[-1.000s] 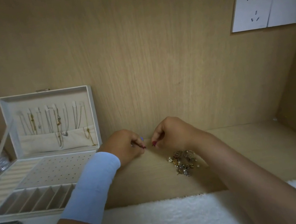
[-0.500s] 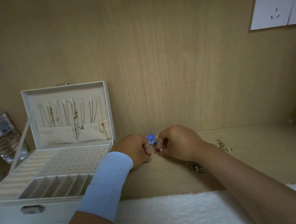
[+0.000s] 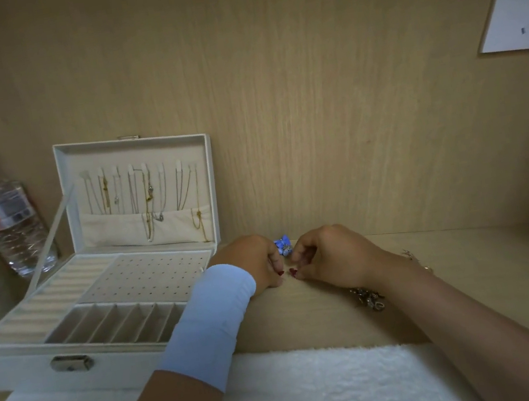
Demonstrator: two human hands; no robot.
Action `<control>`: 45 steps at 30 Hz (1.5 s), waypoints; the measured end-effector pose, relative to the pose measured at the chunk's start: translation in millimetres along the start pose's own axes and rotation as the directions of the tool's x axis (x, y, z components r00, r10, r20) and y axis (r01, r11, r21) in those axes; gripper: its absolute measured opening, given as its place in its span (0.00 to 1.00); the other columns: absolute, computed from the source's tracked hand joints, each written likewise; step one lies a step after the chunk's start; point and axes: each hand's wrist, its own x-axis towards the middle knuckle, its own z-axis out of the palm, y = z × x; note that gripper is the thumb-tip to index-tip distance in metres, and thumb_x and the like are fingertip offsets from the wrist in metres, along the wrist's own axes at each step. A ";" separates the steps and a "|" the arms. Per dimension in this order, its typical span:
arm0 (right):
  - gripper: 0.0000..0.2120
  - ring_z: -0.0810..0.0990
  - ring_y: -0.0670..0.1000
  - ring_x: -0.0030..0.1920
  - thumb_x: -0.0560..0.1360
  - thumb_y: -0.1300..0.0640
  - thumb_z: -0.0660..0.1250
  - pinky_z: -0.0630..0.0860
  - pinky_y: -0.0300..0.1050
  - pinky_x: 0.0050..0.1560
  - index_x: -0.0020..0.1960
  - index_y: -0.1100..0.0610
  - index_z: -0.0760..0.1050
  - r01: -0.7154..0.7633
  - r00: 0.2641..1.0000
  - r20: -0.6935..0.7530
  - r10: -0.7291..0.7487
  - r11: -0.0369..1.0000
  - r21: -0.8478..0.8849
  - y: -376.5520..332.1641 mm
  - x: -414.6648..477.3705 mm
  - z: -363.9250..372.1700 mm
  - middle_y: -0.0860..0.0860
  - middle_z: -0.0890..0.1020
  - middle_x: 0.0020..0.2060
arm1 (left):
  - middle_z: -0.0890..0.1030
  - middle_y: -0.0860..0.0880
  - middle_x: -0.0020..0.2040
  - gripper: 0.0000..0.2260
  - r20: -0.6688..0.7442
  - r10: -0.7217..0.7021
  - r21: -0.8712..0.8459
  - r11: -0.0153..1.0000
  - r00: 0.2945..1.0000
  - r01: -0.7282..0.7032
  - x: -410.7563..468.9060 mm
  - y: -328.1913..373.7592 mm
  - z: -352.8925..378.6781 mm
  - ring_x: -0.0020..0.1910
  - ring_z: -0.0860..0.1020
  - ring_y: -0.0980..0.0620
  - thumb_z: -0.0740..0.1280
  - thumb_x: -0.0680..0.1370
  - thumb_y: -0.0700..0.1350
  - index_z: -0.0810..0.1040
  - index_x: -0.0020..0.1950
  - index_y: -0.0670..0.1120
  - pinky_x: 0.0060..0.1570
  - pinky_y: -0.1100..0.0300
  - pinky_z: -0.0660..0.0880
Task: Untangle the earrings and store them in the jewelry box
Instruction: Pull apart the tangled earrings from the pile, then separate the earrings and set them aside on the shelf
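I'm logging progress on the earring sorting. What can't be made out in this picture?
All in the head view:
- blue earring: mostly covered by the pinching fingers of the left hand and right hand; whether it is one piece or two is unclear.
- earring pile: largely hidden under the right forearm; count unknown.
- wall socket: cut off by the right edge.
- necklaces in the jewelry box lid: too small to tell apart.

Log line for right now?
left hand: pinches blue earring | right hand: pinches same | jewelry box: open | earring pile: beside right wrist
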 end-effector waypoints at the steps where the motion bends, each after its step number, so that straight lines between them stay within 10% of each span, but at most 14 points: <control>1: 0.09 0.81 0.39 0.44 0.72 0.49 0.76 0.78 0.40 0.49 0.51 0.46 0.82 -0.008 1.000 -0.002 0.008 1.000 0.004 -0.4 0.6 2.0 0.40 0.84 0.41 | 0.82 0.54 0.51 0.05 -0.011 -0.006 0.004 1.000 1.000 0.006 1.2 0.4 1.4 0.48 0.78 0.53 0.74 0.73 0.46 0.84 0.48 0.53 0.49 0.62 0.72; 16: 0.09 0.83 0.44 0.48 0.72 0.52 0.74 0.80 0.48 0.52 0.53 0.46 0.84 -0.011 0.996 -0.084 0.010 1.000 -0.003 -8.6 9.6 15.0 0.42 0.86 0.45 | 0.83 0.52 0.49 0.02 -0.139 -0.067 -0.019 0.998 0.988 0.065 11.1 -2.2 12.4 0.47 0.80 0.50 0.72 0.73 0.46 0.84 0.45 0.53 0.46 0.60 0.74; 23: 0.08 0.78 0.36 0.43 0.74 0.56 0.75 0.70 0.29 0.42 0.53 0.48 0.84 -0.094 0.988 -0.112 0.110 0.986 0.139 6.9 -8.2 -41.2 0.40 0.82 0.44 | 0.82 0.52 0.48 0.05 -0.120 -0.031 -0.048 0.999 0.992 0.025 7.7 0.0 -3.1 0.48 0.80 0.50 0.72 0.74 0.45 0.80 0.46 0.54 0.50 0.57 0.77; 36: 0.07 0.80 0.34 0.36 0.71 0.58 0.77 0.72 0.27 0.39 0.40 0.46 0.85 -0.098 0.994 0.059 0.092 0.990 0.098 41.9 -52.8 -49.3 0.41 0.85 0.36 | 0.82 0.58 0.52 0.07 -0.088 0.232 0.020 0.973 0.969 -0.231 -4.5 62.7 35.8 0.55 0.76 0.57 0.70 0.74 0.50 0.83 0.51 0.58 0.54 0.61 0.73; 45: 0.05 0.81 0.39 0.43 0.72 0.55 0.75 0.80 0.44 0.51 0.39 0.46 0.84 -0.151 0.979 0.122 0.161 0.985 -0.085 50.7 -47.4 -58.5 0.39 0.83 0.37 | 0.81 0.62 0.43 0.04 -0.070 0.200 -0.085 0.975 0.977 -0.206 -0.8 55.2 37.9 0.45 0.78 0.63 0.73 0.72 0.51 0.79 0.40 0.58 0.45 0.67 0.72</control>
